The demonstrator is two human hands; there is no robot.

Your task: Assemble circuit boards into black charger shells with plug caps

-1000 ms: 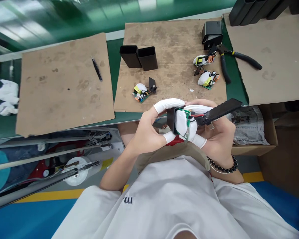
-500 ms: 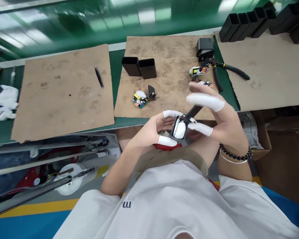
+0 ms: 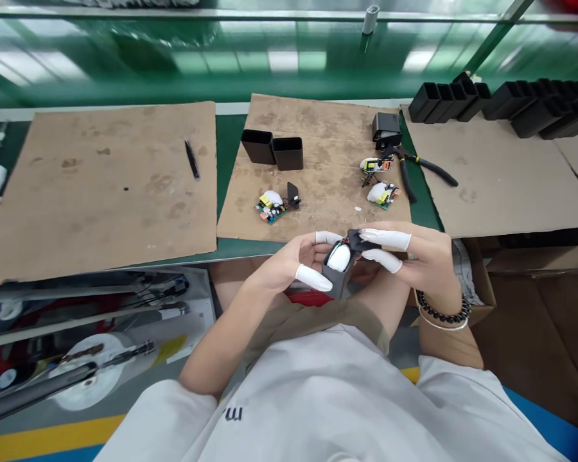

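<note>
My left hand [image 3: 296, 260] wears white finger cots and grips a black charger housing [image 3: 336, 277] with a white-wrapped circuit board [image 3: 340, 258] sitting in its open end. My right hand [image 3: 417, 253], also in finger cots, pinches the black end cap [image 3: 359, 240] at the housing's top, joined by red wire. Both hands are held just in front of the bench edge, above my lap.
On the middle cardboard sheet [image 3: 322, 192] lie two empty black housings [image 3: 272, 149], a loose circuit board [image 3: 272, 205], two more boards [image 3: 381, 183], pliers [image 3: 414, 170] and a black block [image 3: 384, 128]. A black pen [image 3: 191, 159] lies on the left cardboard. Several housings [image 3: 491, 102] line the back right.
The board has gone deeper into the housing. My right hand came down from a raised, spread pose and now pinches the cap against the housing's mouth. The view tilted up.
</note>
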